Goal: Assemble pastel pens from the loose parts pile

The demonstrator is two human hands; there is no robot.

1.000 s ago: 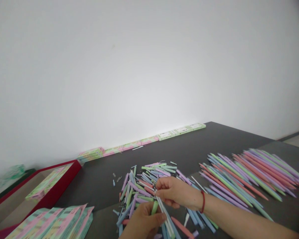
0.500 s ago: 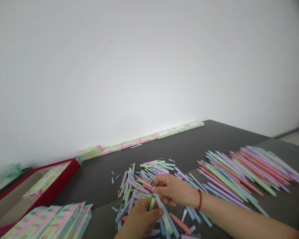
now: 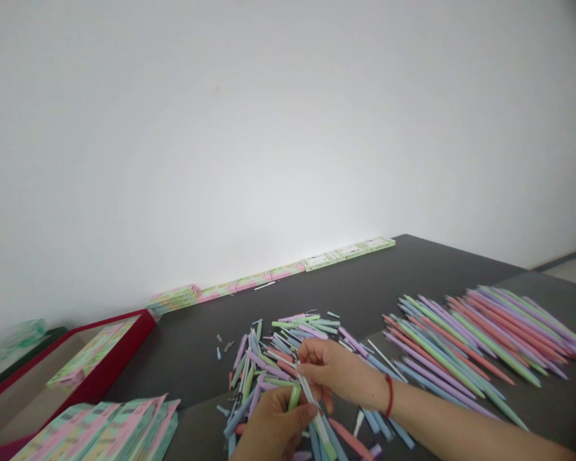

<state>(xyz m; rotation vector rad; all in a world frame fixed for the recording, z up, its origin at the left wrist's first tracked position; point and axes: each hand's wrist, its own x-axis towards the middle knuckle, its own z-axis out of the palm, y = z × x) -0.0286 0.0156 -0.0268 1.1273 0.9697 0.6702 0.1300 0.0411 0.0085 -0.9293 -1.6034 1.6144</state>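
Observation:
My left hand (image 3: 279, 421), low in the middle of the head view, is closed round a short green pen part (image 3: 294, 396). Thin white pen refills (image 3: 308, 390) run between its thumb and fingers. Just above and to the right, my right hand (image 3: 338, 371) pinches the upper end of a white refill; its exact tip is hidden by the fingers. A red string circles the right wrist. Under and around both hands spreads a loose heap of pastel pen parts (image 3: 249, 378), purple, green, blue and coral.
Right of the hands, pointed pastel pens (image 3: 461, 346) lie in slanting rows on the dark table (image 3: 345, 291). Flat printed boxes (image 3: 254, 280) line the wall. At left are a red-rimmed box (image 3: 134, 333) and a fanned stack of printed packets (image 3: 110, 429).
The view has shifted slightly, so everything sits a little lower and further right. Both hands keep their hold, with hardly any movement between them.

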